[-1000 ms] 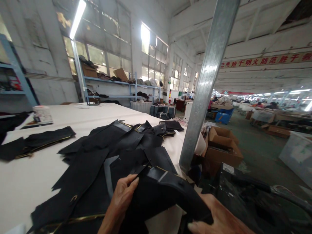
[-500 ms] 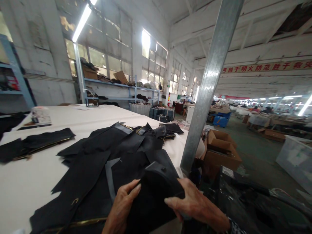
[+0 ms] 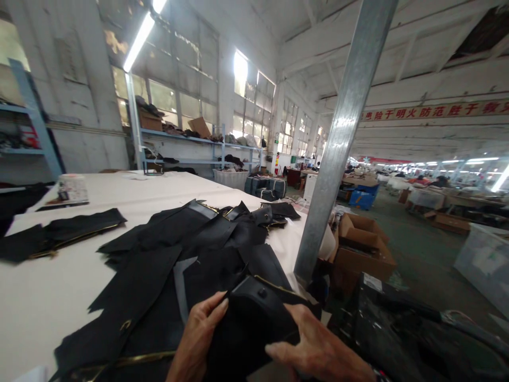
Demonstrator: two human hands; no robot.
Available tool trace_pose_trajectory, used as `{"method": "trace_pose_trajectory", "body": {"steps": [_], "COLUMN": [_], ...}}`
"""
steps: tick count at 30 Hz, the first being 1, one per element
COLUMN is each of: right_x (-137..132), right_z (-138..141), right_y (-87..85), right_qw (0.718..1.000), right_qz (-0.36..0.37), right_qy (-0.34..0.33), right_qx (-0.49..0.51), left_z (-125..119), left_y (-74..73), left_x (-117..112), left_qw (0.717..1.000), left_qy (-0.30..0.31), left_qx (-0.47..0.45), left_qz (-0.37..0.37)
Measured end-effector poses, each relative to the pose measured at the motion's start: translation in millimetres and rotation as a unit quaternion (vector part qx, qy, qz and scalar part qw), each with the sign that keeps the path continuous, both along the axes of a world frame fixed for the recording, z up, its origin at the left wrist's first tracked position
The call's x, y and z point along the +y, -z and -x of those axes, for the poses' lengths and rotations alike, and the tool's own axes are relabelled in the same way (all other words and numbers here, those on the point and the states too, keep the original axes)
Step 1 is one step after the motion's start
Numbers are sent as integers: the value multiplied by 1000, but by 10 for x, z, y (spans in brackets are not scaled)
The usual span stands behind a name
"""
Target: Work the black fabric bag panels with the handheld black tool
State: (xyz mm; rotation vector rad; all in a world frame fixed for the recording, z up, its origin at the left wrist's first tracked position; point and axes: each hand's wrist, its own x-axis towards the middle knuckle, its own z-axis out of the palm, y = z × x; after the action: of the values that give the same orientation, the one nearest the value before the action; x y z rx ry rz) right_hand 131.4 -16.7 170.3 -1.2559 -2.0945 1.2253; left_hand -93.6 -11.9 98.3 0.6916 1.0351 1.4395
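Observation:
Between my hands is a black fabric piece [image 3: 248, 323] with a smooth, leather-like curved edge and a small round dark fitting. My left hand [image 3: 201, 331] pinches its left side, thumb on top. My right hand [image 3: 310, 345] grips the right side, with some fingers hidden behind the material. Under and beyond it lies a spread pile of black fabric pieces [image 3: 151, 276], some with gold zippers and a small gold ring. A grey angled strip [image 3: 181, 286] rests on the pile just past my left hand.
The white table [image 3: 24, 302] carries another black zippered piece [image 3: 79, 231] at left. A metal post [image 3: 338, 143] rises at the table's right edge. Cardboard boxes [image 3: 361, 260] and a black machine-like object [image 3: 401, 323] stand to the right. Shelves [image 3: 183, 135] line the wall behind.
My right hand has shifted slightly lower on the black piece, whose curved edge now sits lower and bends more towards me. A gold zipper edge now shows behind it. The view has turned slightly left.

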Motion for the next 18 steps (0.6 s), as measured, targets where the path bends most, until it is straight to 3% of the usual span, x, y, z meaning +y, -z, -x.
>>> {"method": "trace_pose_trajectory", "body": {"steps": [4,7,10,13,15,16,18], "right_x": [86,107,60,-14,-58,-77,-109], "right_z": [135,111,-36,-229,-337,-381,-447], "right_y": [-42,-165,-292,-351,-338,-319,-261], "right_qw": [998,995,993,993,995,995,996], "right_qz": [9,-21,-35,-49,-57,-58,-55], "right_qy": [-35,-25,25,50,54,55,49], "right_qx": [43,97,111,90,68,58,43], "left_z": [57,168,267,245,162,111,12], "left_y": [-156,-385,-669,-935,-1020,-1013,-877], "left_x": [14,81,130,130,136,150,205], "left_qw": [989,943,841,695,619,598,584], "left_qy": [-66,-200,-379,-495,-505,-482,-384], "left_qx": [119,259,375,490,554,585,658], "left_qz": [-57,-64,-91,-177,-237,-261,-280]}}
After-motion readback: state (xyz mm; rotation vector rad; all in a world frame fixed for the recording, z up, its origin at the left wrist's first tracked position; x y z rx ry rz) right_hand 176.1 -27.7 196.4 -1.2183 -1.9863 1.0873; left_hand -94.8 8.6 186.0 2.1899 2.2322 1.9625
